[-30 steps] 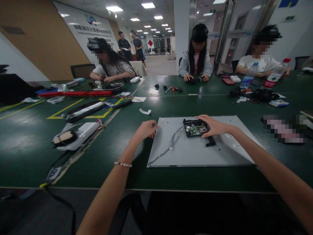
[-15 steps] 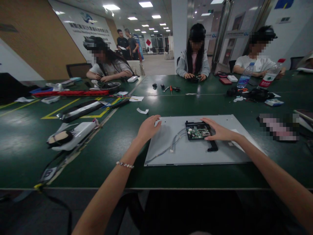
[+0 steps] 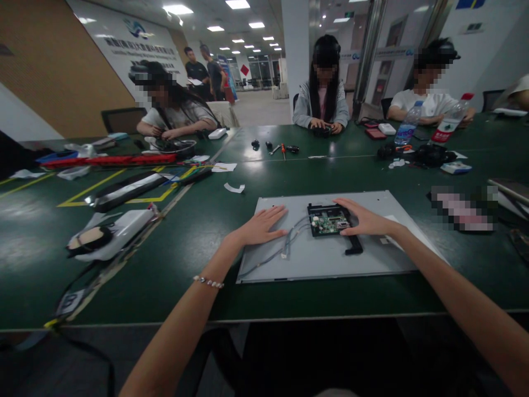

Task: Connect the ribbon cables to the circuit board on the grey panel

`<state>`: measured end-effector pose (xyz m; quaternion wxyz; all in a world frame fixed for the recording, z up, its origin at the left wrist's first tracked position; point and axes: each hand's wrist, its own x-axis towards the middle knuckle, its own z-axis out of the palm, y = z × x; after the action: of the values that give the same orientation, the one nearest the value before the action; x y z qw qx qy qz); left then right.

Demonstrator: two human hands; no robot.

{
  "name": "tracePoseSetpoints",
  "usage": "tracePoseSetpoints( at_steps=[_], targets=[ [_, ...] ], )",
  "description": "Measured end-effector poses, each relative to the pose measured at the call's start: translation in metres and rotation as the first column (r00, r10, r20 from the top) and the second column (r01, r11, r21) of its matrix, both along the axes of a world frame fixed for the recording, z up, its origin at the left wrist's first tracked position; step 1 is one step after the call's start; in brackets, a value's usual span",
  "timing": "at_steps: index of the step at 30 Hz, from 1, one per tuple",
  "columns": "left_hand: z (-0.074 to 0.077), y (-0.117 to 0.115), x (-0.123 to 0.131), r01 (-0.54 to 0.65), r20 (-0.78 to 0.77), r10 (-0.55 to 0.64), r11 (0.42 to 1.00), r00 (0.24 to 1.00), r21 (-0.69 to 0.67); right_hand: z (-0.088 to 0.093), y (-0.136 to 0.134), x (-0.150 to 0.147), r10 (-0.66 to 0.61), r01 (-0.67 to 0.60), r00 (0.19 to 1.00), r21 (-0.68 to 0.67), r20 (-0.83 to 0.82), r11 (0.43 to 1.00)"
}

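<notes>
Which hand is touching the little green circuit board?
The right hand, resting against the circuit board. The left hand lies flat on the grey panel, apart from the board.

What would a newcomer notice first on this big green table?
Most striking is the pale grey panel lying flat on the green table right in front, with a small circuit board near its middle. The left hand lies flat on the panel's left part, and the right hand touches the board's right side. Across the table, three seated people are busy at their own places.
</notes>
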<state>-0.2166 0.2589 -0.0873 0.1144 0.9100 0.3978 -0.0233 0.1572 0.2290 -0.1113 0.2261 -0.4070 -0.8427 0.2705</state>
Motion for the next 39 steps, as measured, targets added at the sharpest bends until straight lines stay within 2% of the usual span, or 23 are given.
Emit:
tracePoseSetpoints(
  at_steps=[7, 10, 13, 16, 19, 22, 27, 32, 39],
  targets=[
    [0.002, -0.001, -0.003, -0.006, 0.005, 0.006, 1.0, 1.0, -0.027, -0.003, 0.0, 0.002, 0.012, -0.012, 1.0, 0.015, -0.001, 1.0],
    [0.008, -0.005, 0.003, -0.038, 0.06, 0.04, 0.999, 0.997, -0.035, -0.002, -0.001, 0.001, 0.009, -0.009, 1.0, 0.018, 0.0, 1.0],
    [0.016, -0.013, 0.022, -0.037, 0.142, 0.042, 0.999, 0.989, -0.039, -0.003, -0.001, 0.001, 0.01, -0.01, 1.0, 0.023, -0.008, 1.0],
    [0.019, -0.017, 0.05, 0.058, 0.203, -0.043, 0.996, 0.978, -0.069, -0.004, 0.0, 0.0, 0.017, -0.016, 0.999, 0.032, -0.027, 0.999],
    [0.016, -0.012, 0.075, 0.117, 0.243, -0.085, 0.986, 0.966, -0.121, -0.005, 0.001, 0.0, 0.026, -0.025, 0.999, 0.037, -0.039, 0.999],
    [0.008, -0.005, 0.086, 0.149, 0.301, -0.095, 0.976, 0.949, -0.16, -0.004, 0.0, 0.0, 0.021, -0.019, 0.999, 0.041, -0.039, 0.999],
    [-0.001, -0.002, 0.085, 0.153, 0.405, -0.067, 0.971, 0.912, -0.183, -0.003, -0.004, 0.0, 0.001, 0.0, 1.0, 0.025, -0.03, 1.0],
    [-0.004, -0.004, 0.084, 0.156, 0.437, -0.055, 0.968, 0.898, -0.199, -0.003, -0.004, 0.0, 0.006, -0.006, 0.999, 0.021, -0.033, 1.0],
    [0.001, -0.004, 0.081, 0.12, 0.363, -0.038, 0.971, 0.931, -0.205, -0.007, -0.005, -0.001, -0.04, 0.041, 0.997, 0.013, -0.062, 0.999]
  ],
)
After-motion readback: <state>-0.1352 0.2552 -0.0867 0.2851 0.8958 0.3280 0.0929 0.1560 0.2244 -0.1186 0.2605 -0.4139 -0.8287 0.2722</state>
